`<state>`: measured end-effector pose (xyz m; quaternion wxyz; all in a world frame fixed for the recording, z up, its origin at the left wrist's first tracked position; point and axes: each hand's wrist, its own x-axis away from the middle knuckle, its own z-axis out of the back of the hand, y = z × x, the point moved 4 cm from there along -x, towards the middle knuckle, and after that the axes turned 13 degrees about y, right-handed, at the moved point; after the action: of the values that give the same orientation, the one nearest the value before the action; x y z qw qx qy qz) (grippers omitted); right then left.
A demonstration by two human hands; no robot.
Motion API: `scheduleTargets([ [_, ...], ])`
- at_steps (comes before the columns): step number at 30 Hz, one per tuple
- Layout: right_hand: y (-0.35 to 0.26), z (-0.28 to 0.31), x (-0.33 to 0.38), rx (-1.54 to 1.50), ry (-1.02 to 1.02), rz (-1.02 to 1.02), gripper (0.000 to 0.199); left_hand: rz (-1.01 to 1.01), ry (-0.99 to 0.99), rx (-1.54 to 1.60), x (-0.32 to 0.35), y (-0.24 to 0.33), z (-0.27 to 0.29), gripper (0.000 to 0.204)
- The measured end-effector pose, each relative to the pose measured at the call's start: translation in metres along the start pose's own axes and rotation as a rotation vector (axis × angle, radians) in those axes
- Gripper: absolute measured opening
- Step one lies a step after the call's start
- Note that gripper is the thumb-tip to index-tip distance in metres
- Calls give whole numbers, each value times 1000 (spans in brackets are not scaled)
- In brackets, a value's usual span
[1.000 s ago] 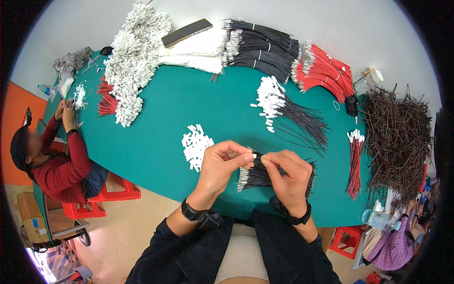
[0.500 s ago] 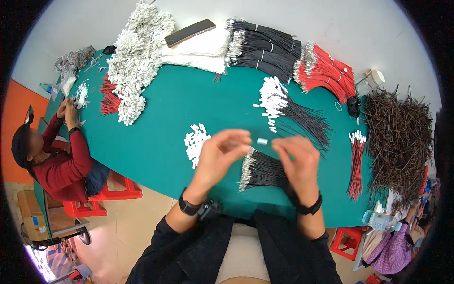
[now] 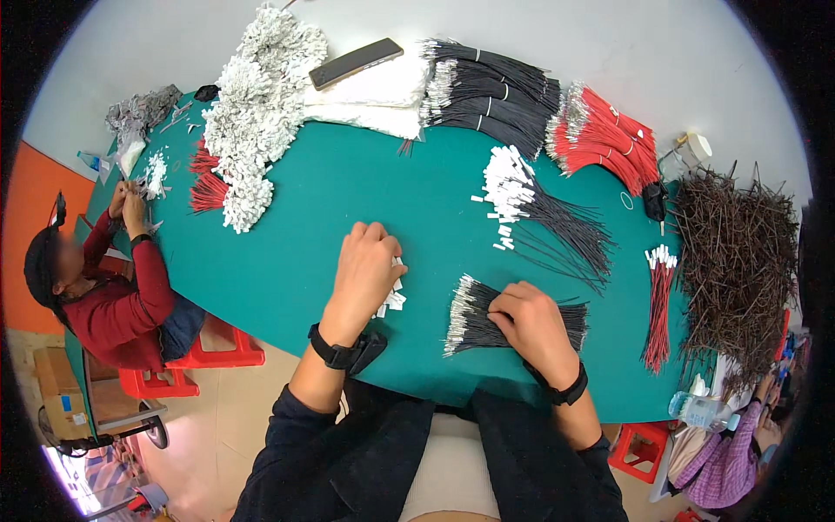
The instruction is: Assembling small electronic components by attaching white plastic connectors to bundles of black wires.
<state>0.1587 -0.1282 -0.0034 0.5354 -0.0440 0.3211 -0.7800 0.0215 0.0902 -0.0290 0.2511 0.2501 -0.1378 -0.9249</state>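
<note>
**Both hands down on the green table, one on connectors, one on wires**

While the left hand lies palm-down with fingers curled over a small heap of white connectors, the right hand presses on a bundle of black wires, its fingers bent around the strands and gripping them. Whether the left fingers actually pinch a connector cannot be told; they cover most of the heap. Both wrists wear dark bands, and both forearms come up from six o'clock.

The wire bundle lies across the table, its pale tips fanned toward nine o'clock, close to the near edge of the green table. Open green surface spreads between the hands and toward eleven o'clock. At one o'clock of the right hand lies a second spray of black wires with white connectors; at three o'clock a slim bunch of red wires, and beyond it a large tangle of brown wires.

Along the far edge, from ten to two o'clock, sit a mound of white-tipped parts, a dark flat phone on white bundles, banded black wire bundles and red wire bundles. At nine o'clock, a person in a red sleeve works at the table's end.
</note>
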Motion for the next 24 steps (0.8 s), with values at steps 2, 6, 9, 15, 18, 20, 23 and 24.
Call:
scheduleTargets([
  [2,0,0,1,3,0,-4,8,4,-3,20,0,0,-2,25],
  [6,3,3,2,-156,89,-62,7,108,-17,407,-2,3,2,18],
  [9,5,4,4,-277,92,-148,8,646,-220,1267,7,10,-1,22],
  [15,1,7,4,-424,155,-281,8,758,-495,1983,22,44,-21,37],
  [18,-11,20,2,-515,212,-349,8,737,-571,2093,23,55,-21,36],
  [20,-16,28,1,-519,253,-335,10,736,-556,2145,22,57,-21,35],
  [23,-23,40,-1,-458,393,-218,13,747,-564,2151,22,59,-21,34],
  [24,-26,43,-2,-436,432,-200,13,747,-566,2150,21,60,-21,34],
])
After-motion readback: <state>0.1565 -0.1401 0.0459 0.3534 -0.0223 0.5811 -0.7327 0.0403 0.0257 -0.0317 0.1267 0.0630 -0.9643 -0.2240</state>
